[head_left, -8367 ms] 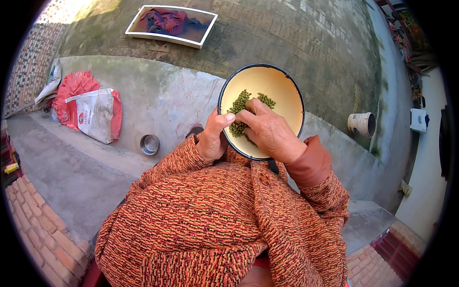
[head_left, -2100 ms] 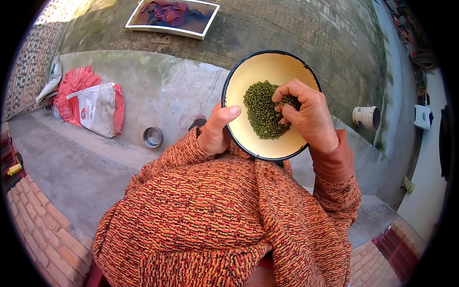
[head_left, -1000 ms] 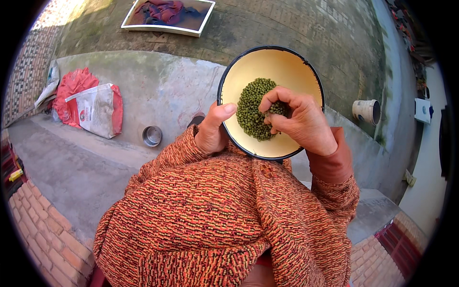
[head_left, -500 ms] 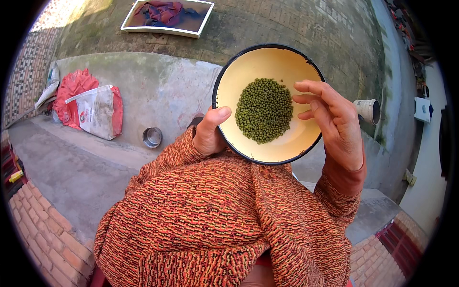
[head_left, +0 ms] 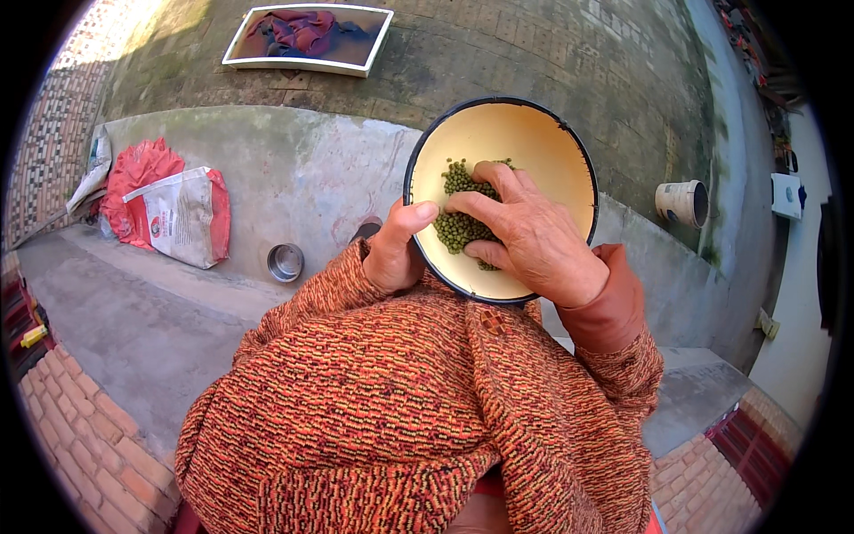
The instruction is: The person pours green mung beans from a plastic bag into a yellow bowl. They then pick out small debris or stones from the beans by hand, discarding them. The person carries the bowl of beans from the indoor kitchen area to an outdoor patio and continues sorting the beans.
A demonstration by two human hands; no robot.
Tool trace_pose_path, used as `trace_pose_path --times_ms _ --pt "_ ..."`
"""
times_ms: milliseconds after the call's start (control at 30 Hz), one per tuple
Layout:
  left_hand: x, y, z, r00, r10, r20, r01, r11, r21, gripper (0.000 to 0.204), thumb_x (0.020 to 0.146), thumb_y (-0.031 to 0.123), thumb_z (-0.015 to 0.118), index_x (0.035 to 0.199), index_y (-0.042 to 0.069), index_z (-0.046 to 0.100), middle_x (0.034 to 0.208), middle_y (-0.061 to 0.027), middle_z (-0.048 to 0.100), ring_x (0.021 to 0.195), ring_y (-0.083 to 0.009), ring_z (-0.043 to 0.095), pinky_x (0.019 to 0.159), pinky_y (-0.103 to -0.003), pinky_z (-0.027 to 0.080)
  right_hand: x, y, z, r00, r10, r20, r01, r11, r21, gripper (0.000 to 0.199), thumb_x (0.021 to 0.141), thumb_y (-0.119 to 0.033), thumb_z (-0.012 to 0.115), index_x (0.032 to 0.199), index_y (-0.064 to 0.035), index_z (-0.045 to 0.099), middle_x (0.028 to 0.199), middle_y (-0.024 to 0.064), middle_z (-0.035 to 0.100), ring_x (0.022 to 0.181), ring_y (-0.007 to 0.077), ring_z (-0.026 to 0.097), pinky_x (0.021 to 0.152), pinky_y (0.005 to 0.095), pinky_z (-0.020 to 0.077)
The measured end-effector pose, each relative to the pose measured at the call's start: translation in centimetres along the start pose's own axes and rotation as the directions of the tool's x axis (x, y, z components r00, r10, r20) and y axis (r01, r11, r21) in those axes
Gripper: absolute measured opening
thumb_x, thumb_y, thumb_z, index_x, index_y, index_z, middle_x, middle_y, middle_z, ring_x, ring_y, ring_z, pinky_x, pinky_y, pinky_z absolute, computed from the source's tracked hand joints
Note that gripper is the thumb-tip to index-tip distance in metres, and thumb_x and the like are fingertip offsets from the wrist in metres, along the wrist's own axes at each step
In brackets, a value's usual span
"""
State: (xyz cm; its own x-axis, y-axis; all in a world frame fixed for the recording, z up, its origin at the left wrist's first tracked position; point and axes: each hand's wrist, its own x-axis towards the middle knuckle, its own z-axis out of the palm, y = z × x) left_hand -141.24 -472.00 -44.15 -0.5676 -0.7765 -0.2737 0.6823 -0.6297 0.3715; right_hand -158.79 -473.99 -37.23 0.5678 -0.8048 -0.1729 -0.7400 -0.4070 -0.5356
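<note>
My left hand [head_left: 397, 247] grips the left rim of a cream bowl [head_left: 558, 151] with a dark, chipped edge, its thumb over the rim and its other fingers hidden beneath. In the bowl lies a heap of small green beans [head_left: 460, 233], which look like mung beans. My right hand [head_left: 534, 233] reaches in from the right, palm down. Its fingers are apart and bent into the beans, covering much of the heap. The fingertips touch the beans, and I see none held between them.
A red and white sack [head_left: 182, 209] lies at the left, with a small metal bowl [head_left: 286, 262] nearer me. At the far left stands a white-rimmed tub [head_left: 374, 49] with dark cloth in water. A whitish bucket [head_left: 681, 204] lies on its side by the right wall.
My right hand has moved left and down from the bowl's right edge into the beans. The heap has shifted and spread under its fingers. My left hand still holds the rim.
</note>
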Motion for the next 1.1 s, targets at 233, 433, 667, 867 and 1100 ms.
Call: trace_pose_path --times_ms 233,433,667,867,1100 --pt "0.0 0.5 -1.7 0.997 -0.083 -0.010 0.083 0.996 0.020 0.064 0.084 0.038 0.053 0.134 0.000 0.040 0.124 -0.0145 0.055 0.111 -0.0222 0.056 0.094 -0.036 0.045 0.8 2.6 1.3 0.993 0.104 -0.045 -0.094 0.978 0.187 0.014 0.071 0.006 0.056 0.082 -0.0020 0.058 0.080 0.0138 0.056 0.073 0.0349 0.059 0.065 0.0417 0.0466" --pt "-0.3 1.8 -1.0 0.997 -0.058 0.050 0.056 0.997 0.053 0.074 0.082 0.042 0.055 0.139 -0.001 0.034 0.131 -0.0166 0.051 0.118 -0.0250 0.052 0.100 -0.039 0.042 0.6 1.0 -1.9 0.946 0.311 -0.090 -0.249 0.877 0.412 0.020 0.071 0.006 0.056 0.089 -0.0015 0.061 0.079 0.0123 0.061 0.068 0.0244 0.061 0.061 0.0318 0.0465" --pt "0.2 1.9 -0.6 0.996 -0.082 0.023 0.082 0.996 0.020 0.079 0.080 0.042 0.056 0.141 0.000 0.030 0.135 -0.0180 0.047 0.122 -0.0269 0.050 0.102 -0.041 0.040 0.1 0.3 -3.6 0.922 0.370 -0.115 -0.235 0.771 0.592 0.027 0.084 0.009 0.046 0.107 0.0011 0.059 0.092 0.0083 0.066 0.075 0.0138 0.064 0.063 0.0245 0.0512" --pt "1.0 1.2 0.7 0.998 -0.065 0.004 0.065 0.998 0.001 0.081 0.080 0.043 0.059 0.141 -0.001 0.030 0.135 -0.0193 0.046 0.122 -0.0283 0.049 0.102 -0.042 0.040 -1.2 0.6 -4.9 0.920 0.358 -0.161 -0.191 0.767 0.613 0.028 0.093 0.006 0.043 0.116 0.0007 0.057 0.109 0.0104 0.063 0.091 0.0177 0.066 0.068 0.0247 0.0530" --pt "2.0 0.1 1.5 0.996 -0.094 -0.005 0.094 0.996 -0.007 0.081 0.079 0.042 0.059 0.141 -0.001 0.030 0.136 -0.0203 0.046 0.122 -0.0297 0.049 0.103 -0.042 0.040 -3.5 2.7 -4.8 0.878 0.390 -0.278 -0.158 0.783 0.601 0.023 0.095 0.003 0.045 0.115 0.0020 0.057 0.106 0.0097 0.064 0.089 0.0161 0.065 0.071 0.0248 0.0533"
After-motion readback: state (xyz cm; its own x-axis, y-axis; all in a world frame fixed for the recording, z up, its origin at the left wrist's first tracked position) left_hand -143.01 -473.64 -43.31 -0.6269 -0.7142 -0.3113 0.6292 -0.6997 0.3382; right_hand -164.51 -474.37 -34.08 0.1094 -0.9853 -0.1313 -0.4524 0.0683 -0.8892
